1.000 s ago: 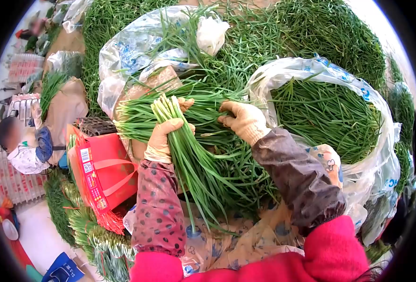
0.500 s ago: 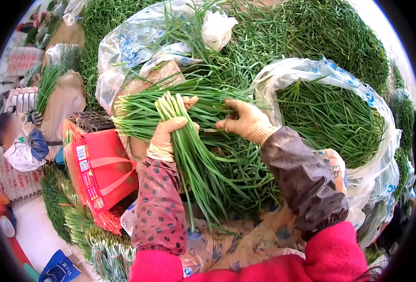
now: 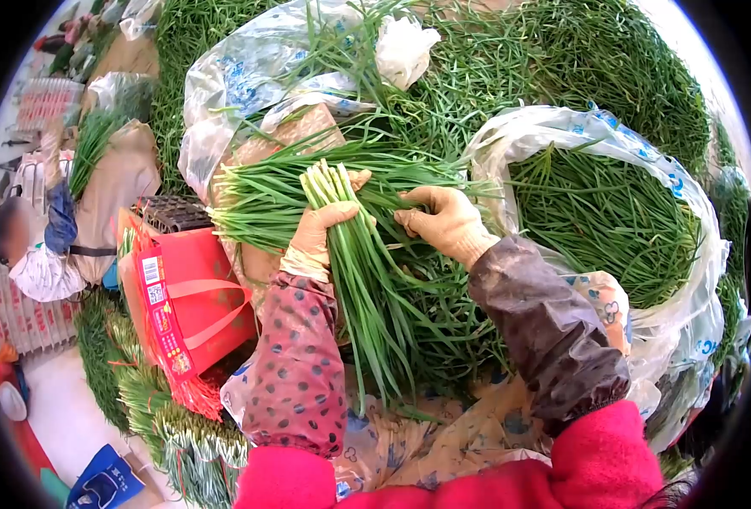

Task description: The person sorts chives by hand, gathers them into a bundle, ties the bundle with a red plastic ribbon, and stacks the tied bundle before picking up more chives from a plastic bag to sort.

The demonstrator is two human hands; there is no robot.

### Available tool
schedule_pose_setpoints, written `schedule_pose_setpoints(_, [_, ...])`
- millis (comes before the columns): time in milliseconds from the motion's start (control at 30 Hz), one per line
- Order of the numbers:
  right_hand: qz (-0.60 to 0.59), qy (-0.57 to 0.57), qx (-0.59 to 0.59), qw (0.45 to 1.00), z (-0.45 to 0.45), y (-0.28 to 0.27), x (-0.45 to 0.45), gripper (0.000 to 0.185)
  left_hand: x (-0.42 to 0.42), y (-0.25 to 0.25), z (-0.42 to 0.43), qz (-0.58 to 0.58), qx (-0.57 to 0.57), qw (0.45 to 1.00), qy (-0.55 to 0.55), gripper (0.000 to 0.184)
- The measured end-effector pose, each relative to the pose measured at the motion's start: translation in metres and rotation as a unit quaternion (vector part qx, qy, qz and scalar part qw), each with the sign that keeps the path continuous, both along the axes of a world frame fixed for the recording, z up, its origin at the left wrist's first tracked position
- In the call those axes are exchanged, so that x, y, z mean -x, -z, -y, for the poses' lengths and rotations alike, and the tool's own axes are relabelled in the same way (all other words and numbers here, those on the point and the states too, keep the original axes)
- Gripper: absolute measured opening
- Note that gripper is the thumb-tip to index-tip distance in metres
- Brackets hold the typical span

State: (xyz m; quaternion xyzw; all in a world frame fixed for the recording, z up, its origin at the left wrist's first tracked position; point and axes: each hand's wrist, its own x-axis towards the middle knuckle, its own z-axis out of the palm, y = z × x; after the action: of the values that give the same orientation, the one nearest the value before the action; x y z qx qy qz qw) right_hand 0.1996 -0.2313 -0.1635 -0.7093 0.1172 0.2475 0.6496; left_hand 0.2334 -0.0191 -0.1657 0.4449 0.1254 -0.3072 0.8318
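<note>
Green stalks, at centre, fill my left grip; my right grip curls near them at three o'clock, closed or not I can't tell. Beyond it sits a sack; the bag, nine o'clock.

The pink top has dotted and dark-brown oversleeves

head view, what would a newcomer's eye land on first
Probably the bright red bag left of the left sleeve. Next, the pale-ended green bunch upright in the left hand, at the centre. Then the big clear plastic bag of greens on the right.
</note>
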Motion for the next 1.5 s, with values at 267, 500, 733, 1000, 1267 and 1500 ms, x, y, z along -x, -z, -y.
schedule_pose_setpoints(267, [-0.117,-0.376,0.166,0.904,-0.022,-0.042,-0.021,0.020,-0.009,0.019,-0.002,-0.063,0.000,0.998,-0.001,0.055])
schedule_pose_setpoints(500, [0.058,-0.472,0.400,0.784,0.052,-0.063,0.010,0.037,-0.007,0.014,0.002,-0.046,-0.017,0.998,-0.028,0.049])
schedule_pose_setpoints(733, [0.166,-0.135,0.247,0.945,0.064,-0.145,0.030,0.076,0.040,-0.077,0.015,0.056,-0.049,0.996,-0.042,0.055])
schedule_pose_setpoints(1000, [0.280,-0.141,0.051,0.948,-0.051,-0.143,0.143,0.126,0.165,-0.152,0.030,0.060,0.028,0.950,-0.305,0.061])
schedule_pose_setpoints(1267, [0.069,-0.216,0.050,0.973,-0.055,-0.148,0.172,0.098,0.209,-0.145,0.019,-0.025,0.069,0.929,-0.364,0.051])
schedule_pose_setpoints(1500, [0.131,-0.203,0.161,0.957,-0.012,-0.209,0.066,0.097,0.161,-0.114,-0.007,0.177,-0.122,0.930,-0.299,0.074])
